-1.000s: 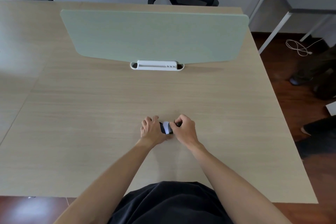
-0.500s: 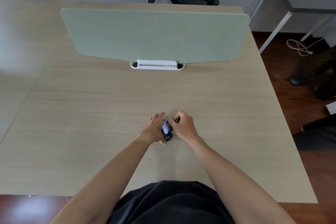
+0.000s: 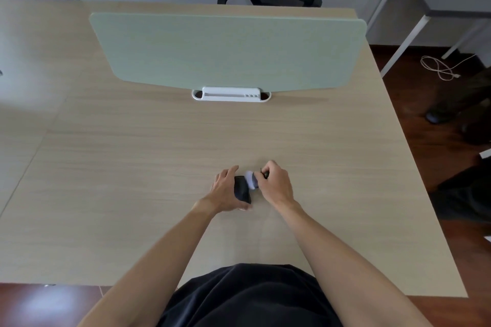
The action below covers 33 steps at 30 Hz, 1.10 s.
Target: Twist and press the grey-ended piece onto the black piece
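Gripping black pouch (image 3: 241, 189), L hand (image 3: 225, 190), R hand (image 3: 275, 183)

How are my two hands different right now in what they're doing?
The left hand lies fairly flat, fingers extended, holding the black object; the right hand is curled, pinching the pale purple piece. The left hand sits lower on the table, the right higher. Both meet at the same small item.

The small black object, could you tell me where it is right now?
In the head view the small black object lies on the wooden table, under the left hand, with the right hand just beside it.
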Tool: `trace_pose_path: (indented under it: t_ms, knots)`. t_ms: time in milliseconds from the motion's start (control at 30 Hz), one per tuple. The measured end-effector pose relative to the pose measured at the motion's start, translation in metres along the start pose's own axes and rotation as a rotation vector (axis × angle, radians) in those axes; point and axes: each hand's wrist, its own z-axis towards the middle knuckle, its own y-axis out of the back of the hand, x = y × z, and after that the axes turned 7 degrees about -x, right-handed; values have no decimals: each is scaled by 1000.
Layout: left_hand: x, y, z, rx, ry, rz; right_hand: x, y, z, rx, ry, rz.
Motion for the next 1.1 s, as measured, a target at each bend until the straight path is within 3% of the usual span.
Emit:
trace_pose_path:
  t_ms: [100,233,300,467,567,633,733,867,1000,1100]
  knots:
    - [1,-9,-7,-95,72,-33,3,0,3,-58,18,23]
    - [-1,-7,-7,-76,100,-93,17,-4,6,95,43,134]
    - [-4,-5,-6,-57,104,-87,18,-7,8,127,99,38]
    - [-9,-1,-6,-33,75,-31,15,0,19,1,143,-191]
    - [-10,-1,-6,-33,76,-17,21,1,22,-23,104,-27]
    - [-10,0,-6,-32,79,-30,23,-2,21,54,82,80]
    - [-12,2,-6,-17,87,-29,18,-7,17,127,52,29]
    - [-16,1,-9,-15,82,-22,8,-2,18,-10,63,-131]
    - [-16,3,-8,-13,105,-40,15,0,21,-58,68,22]
    - [-16,4,-8,-7,129,-68,24,-5,22,66,37,120]
